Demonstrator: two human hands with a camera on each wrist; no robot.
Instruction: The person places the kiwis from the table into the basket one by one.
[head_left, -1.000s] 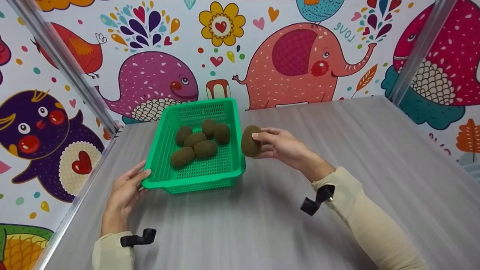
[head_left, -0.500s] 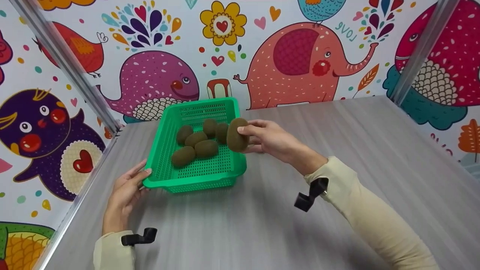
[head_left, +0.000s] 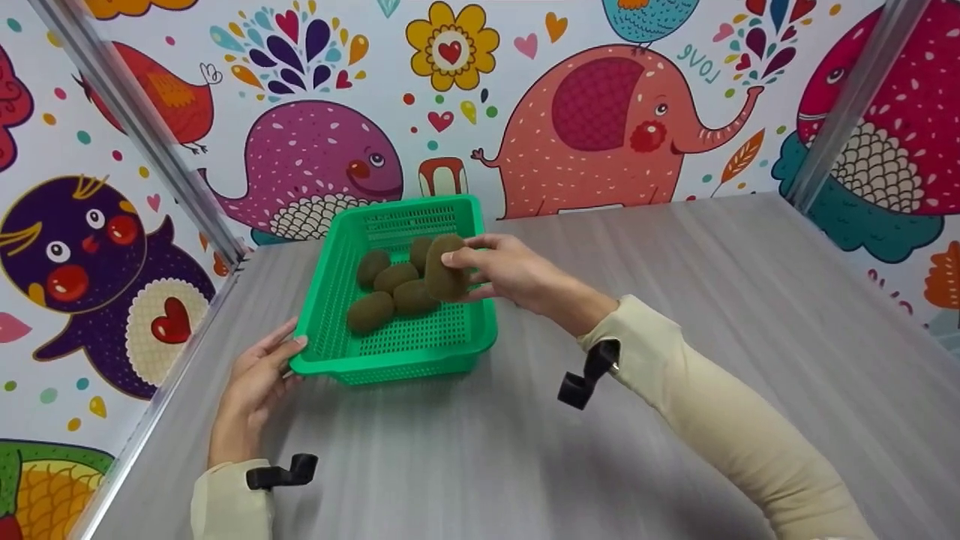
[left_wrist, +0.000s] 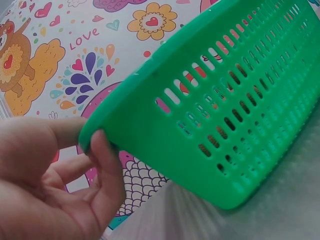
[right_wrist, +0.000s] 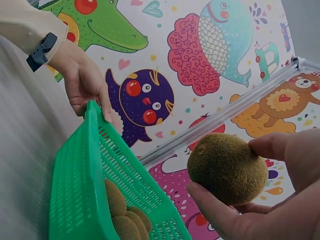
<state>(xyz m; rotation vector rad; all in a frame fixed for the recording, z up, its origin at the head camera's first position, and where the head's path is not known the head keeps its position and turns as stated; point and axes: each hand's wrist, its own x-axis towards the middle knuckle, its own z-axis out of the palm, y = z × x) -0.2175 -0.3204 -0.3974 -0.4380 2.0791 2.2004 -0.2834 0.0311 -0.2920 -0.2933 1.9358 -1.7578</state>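
Observation:
My left hand (head_left: 251, 386) pinches the near left corner of a green plastic basket (head_left: 397, 366), its thumb on the rim (left_wrist: 102, 122). Between the thumb and fingers of my right hand (head_left: 521, 276) is a brown fuzzy kiwi (head_left: 445, 270), held upright over the basket's right side. Seen from the right wrist, that kiwi (right_wrist: 227, 167) is apart from the others below. Several more kiwis (head_left: 371, 312) lie grouped inside the basket; the held one partly covers those at the right. Through the basket's slotted wall (left_wrist: 165, 135), the left wrist view shows brown patches.
Under the basket is a grey wood-grain table (head_left: 480, 465). Behind and to the left stand panels printed with cartoon animals (head_left: 592, 135). Metal posts (head_left: 142, 127) mark the corners. Each sleeve carries a black bracket (head_left: 589, 375) at the wrist.
My right hand has carried the kiwi leftward, from beside the basket's right rim to over its inside. The left hand keeps its hold on the corner.

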